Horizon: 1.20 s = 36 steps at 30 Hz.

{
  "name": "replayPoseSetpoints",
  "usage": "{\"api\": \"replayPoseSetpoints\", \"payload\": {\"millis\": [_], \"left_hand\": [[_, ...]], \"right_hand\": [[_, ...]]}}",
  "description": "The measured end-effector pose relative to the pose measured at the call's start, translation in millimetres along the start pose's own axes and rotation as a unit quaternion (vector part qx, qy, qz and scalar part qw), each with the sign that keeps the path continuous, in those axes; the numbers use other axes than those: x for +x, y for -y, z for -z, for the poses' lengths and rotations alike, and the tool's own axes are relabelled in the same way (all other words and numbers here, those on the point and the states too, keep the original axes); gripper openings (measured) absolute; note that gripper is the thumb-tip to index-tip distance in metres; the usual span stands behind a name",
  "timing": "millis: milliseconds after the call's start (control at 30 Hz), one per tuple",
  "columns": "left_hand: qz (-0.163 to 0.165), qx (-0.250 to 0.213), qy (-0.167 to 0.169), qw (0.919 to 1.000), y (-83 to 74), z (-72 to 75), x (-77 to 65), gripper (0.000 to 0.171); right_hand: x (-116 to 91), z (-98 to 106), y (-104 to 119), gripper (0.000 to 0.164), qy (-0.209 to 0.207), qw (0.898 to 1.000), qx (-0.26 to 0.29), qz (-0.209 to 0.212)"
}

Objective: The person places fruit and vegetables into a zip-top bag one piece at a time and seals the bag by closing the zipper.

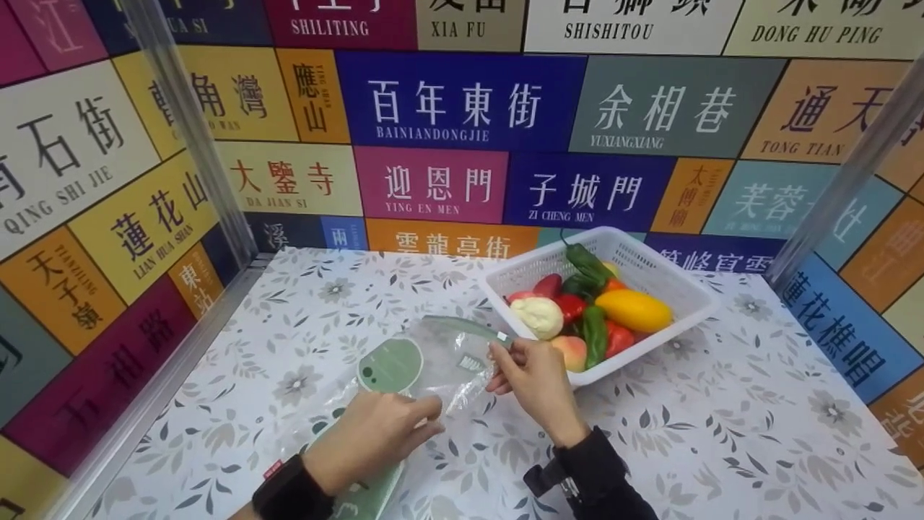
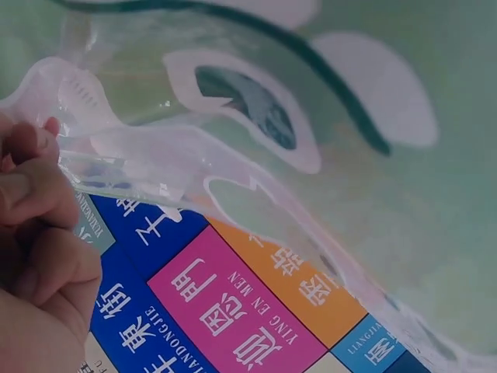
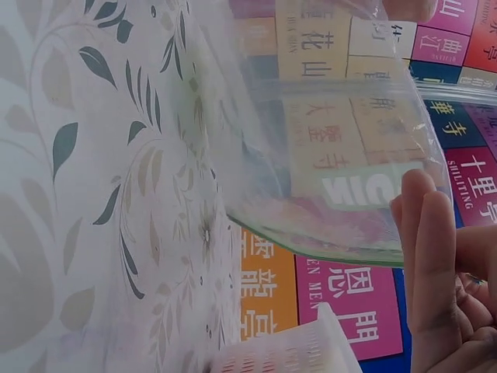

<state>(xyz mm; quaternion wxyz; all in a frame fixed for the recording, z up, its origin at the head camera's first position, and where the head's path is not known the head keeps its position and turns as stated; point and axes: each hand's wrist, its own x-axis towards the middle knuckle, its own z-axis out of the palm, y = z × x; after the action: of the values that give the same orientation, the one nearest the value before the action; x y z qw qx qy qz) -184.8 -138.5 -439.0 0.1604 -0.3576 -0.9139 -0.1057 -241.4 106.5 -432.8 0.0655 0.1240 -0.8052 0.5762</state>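
Note:
A clear plastic bag (image 1: 447, 354) with green print lies half lifted over the table. My right hand (image 1: 538, 386) pinches its edge near the top corner, beside the basket. My left hand (image 1: 379, 433) pinches the bag's near edge with thumb and curled fingers. In the left wrist view the bag (image 2: 373, 202) fills much of the picture, and the left hand (image 2: 43, 241) is at the left side. The right wrist view shows the see-through bag (image 3: 334, 148) stretched open, with the fingers of the right hand (image 3: 446, 280) at its rim.
Just behind my right hand stands a white plastic basket (image 1: 689, 307) with several vegetables and fruits, among them a yellow oval fruit (image 1: 635, 310), a green pepper (image 1: 595, 336) and a white cauliflower (image 1: 538, 318). A leaf-patterned cloth (image 1: 722, 433) covers the table. Walls of colourful signs (image 1: 462, 101) enclose it.

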Motion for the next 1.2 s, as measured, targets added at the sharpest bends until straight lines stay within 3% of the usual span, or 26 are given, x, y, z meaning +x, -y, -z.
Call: {"api": "replayPoseSetpoints", "payload": {"millis": [300, 667, 767, 967, 1200], "left_hand": [[0.053, -0.031, 0.072, 0.9955, -2.7, 3.0, -4.8, 0.031], [0.071, -0.033, 0.134, 0.9878, -0.6, 12.1, -10.0, 0.026], [0.071, -0.027, 0.117, 0.9902, 4.1, 12.0, -9.3, 0.019], [0.059, 0.03, 0.063, 0.9958, 18.2, 10.6, -9.1, 0.018], [0.097, 0.071, 0.02, 0.9926, 41.0, 2.0, -8.7, 0.011]], "right_hand": [[4, -8, -5, 0.026, -0.044, 0.999, -0.006, 0.029], [11, -8, -11, 0.024, -0.073, 0.997, -0.027, 0.028], [13, -8, -11, 0.025, -0.074, 0.997, -0.024, 0.027], [15, -9, -9, 0.021, -0.074, 0.997, 0.006, 0.026], [15, -12, -9, 0.02, -0.063, 0.997, 0.025, 0.029]]}}
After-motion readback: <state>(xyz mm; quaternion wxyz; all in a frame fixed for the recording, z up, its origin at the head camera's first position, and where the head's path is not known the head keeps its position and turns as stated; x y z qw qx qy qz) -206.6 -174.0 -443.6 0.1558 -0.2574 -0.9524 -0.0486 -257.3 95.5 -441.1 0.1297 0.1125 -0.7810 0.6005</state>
